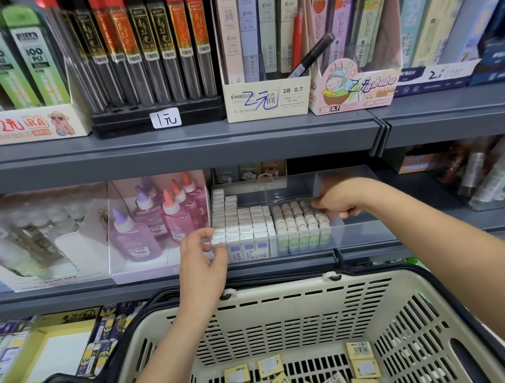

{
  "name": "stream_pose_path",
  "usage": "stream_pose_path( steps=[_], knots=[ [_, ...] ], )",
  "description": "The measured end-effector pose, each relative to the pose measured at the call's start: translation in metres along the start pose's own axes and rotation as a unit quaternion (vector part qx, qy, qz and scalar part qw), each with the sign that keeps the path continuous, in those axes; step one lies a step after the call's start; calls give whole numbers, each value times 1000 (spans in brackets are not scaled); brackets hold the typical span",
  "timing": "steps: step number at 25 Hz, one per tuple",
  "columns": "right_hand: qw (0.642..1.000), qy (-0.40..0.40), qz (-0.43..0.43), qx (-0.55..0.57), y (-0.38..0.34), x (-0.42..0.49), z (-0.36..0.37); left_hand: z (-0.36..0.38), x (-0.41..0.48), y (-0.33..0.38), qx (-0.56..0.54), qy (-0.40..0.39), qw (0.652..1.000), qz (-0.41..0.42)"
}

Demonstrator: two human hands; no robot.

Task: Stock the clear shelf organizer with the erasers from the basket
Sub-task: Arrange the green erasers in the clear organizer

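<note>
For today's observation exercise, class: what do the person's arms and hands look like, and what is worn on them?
The left hand and right hand wear no gloves, rings, watch or bracelet. No sleeve shows anywhere up to the frame's edge.

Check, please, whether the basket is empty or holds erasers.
Not empty: the basket holds loose yellow-wrapped erasers scattered on its slotted floor.

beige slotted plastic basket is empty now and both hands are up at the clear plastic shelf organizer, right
Not quite. The beige slotted plastic basket is not empty: small yellow-wrapped erasers lie on its floor, as the head view shows. The rest holds: the left hand and the right hand are both up at the clear plastic shelf organizer.
</note>
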State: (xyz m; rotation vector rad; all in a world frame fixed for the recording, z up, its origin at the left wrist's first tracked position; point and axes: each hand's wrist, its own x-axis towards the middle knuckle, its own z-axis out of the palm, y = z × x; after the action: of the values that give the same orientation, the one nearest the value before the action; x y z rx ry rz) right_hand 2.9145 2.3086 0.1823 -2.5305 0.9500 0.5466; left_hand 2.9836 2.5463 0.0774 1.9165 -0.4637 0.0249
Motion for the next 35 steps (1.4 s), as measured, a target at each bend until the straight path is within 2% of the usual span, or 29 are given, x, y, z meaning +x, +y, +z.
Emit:
stream_pose_path(
  steps=[3,6,14,20,23,25,26,28,32,35],
  knots=[
    [999,-7,9,-35,-1,5,7,0,0,0,0,-2,1000,1],
    [997,-69,23,10,2,8,11,0,0,0,-1,-3,1000,-1],
    [993,-92,18,71,5,0,8,1,0,0,0,0,1000,-6],
    [993,-13,-41,107,16,-30,0,-5,-7,11,-4,4,1000,-20],
    [983,58,-119,123,44,-56,11,-9,-31,24,-7,32,999,36],
    [967,99,-171,160,66,-80,31,-7,-58,34,-23,-5,996,86],
    [960,90,-183,191,74,-94,44,-4,-71,38,-28,-46,994,97],
    [960,24,-190,206,84,-115,73,4,-91,42,-9,-143,984,104],
    [980,-117,-152,49,94,-125,140,29,-124,24,68,-301,947,93],
    [966,-231,-101,-50,95,-111,177,45,-148,1,58,-366,929,-7]
  ],
)
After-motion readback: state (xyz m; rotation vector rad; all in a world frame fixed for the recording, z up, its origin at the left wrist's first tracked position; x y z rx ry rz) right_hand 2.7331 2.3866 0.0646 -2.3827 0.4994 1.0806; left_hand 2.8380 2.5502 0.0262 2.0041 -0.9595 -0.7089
